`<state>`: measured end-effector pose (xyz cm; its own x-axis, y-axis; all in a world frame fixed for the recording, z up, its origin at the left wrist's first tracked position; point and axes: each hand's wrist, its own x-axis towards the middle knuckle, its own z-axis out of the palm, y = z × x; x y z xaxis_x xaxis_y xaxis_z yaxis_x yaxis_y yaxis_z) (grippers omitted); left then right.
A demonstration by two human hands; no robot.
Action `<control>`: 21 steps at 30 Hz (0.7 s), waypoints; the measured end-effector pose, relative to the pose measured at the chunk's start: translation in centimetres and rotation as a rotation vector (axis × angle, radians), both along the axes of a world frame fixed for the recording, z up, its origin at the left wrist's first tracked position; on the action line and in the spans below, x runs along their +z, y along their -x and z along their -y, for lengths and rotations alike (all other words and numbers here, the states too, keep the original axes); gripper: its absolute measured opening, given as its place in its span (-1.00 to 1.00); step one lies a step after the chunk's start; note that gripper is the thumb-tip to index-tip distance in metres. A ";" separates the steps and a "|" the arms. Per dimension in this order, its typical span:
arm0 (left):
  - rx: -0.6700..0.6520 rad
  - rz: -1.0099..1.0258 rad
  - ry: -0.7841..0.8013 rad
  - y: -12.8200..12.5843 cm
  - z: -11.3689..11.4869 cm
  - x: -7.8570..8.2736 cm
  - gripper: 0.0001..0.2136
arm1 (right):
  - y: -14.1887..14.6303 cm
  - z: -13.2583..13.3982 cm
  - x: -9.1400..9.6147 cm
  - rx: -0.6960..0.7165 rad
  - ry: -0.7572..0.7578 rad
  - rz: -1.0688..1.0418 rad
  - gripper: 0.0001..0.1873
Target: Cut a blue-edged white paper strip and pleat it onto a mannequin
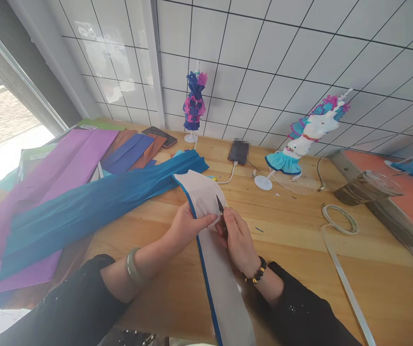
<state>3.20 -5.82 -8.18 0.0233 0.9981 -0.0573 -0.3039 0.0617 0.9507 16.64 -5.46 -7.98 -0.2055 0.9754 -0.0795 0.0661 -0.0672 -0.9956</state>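
A long white strip with a blue edge runs from the table's middle toward me. My left hand pinches this strip near its upper part, thumb on top. My right hand is closed on small scissors, whose dark blades point up at the strip's right edge. A long blue crepe paper sheet lies to the left, under the strip's far end.
Purple, brown and blue paper sheets and a phone lie at the back left. Two small mannequins in paper dresses stand by the tiled wall. A tape ring, a white strip and a tray edge are at the right.
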 end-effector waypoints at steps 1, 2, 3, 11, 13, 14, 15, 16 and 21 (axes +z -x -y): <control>0.001 -0.004 0.003 0.0 0.0 0.0 -0.74 | 0.0 0.0 0.0 0.000 -0.003 0.007 -0.57; 0.001 -0.009 0.006 -0.1 0.0 0.0 -0.74 | 0.0 0.0 0.0 0.000 -0.006 0.013 -0.57; 0.002 -0.014 0.009 -0.1 0.0 0.0 -0.74 | 0.0 0.0 0.0 -0.001 -0.008 0.019 -0.57; 0.028 -0.030 0.011 0.0 0.1 -0.2 -0.72 | 0.1 -0.2 -0.1 -0.006 -0.004 0.024 -0.57; 0.027 -0.030 0.010 0.0 0.1 -0.1 -0.72 | 0.1 -0.3 0.0 -0.007 -0.012 0.027 -0.57; 0.026 -0.029 0.013 0.0 0.1 -0.1 -0.72 | 0.1 -0.3 0.0 -0.007 -0.016 0.030 -0.56; 0.025 -0.027 0.016 0.0 0.1 0.0 -0.72 | 0.1 -0.2 0.0 -0.007 -0.019 0.031 -0.56; 0.025 -0.026 0.018 0.0 0.1 0.1 -0.71 | 0.1 -0.2 0.1 -0.006 -0.023 0.030 -0.56; 0.035 -0.024 0.008 -0.1 0.0 0.3 -0.72 | 0.0 -0.1 0.0 -0.012 -0.022 0.027 -0.58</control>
<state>3.25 -5.86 -7.90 -0.0132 0.9978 -0.0656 -0.2830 0.0592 0.9573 16.60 -5.33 -7.98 -0.1920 0.9794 -0.0633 0.0922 -0.0463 -0.9947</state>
